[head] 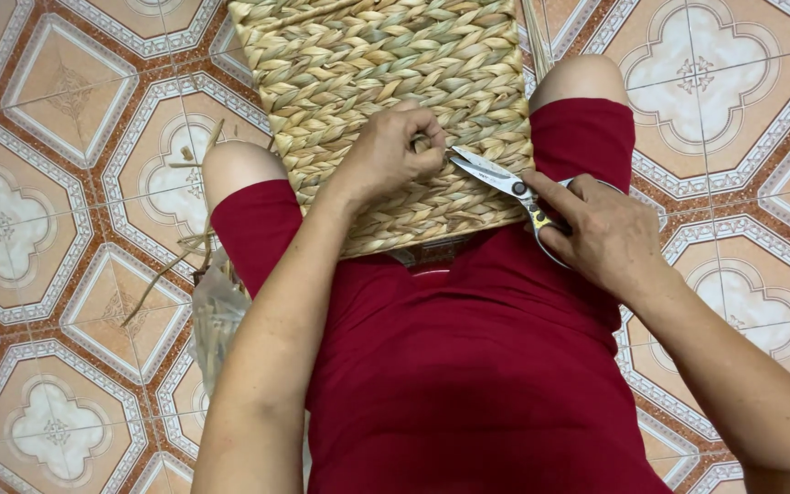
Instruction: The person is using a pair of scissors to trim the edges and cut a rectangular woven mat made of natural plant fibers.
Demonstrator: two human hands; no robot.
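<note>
Two hands at work over one woven basket (386, 82) of pale braided straw, resting across the lap on red shorts (477, 366), its lower edge just above the waist. Left hand (390, 151) curled, fingertips pinched together on a thin strand at the basket's lower right face, knuckles raised, wrist lying on the weave. Right hand (601, 233) closed around the handles of one pair of scissors (505, 183), index finger stretched along the pivot, thumb side hidden behind the handles. Scissor blades silver, slightly parted, tips pointing left and meeting the spot where the left fingertips pinch. Handles dark with a yellow patch, mostly covered by the grip.

Count: one basket, one pair of scissors, two bare knees either side of the basket, a few loose straw strands (171, 265) on the floor by the left thigh, one clear bag (217, 320) of straw scraps beside the left thigh.

Underneath, a tiled floor (57, 210) patterned in orange, white and brown, with octagon frames and flower shapes. Only floor in sight, seen from straight above. Small dark object at the far upper left edge, too little visible to identify.
</note>
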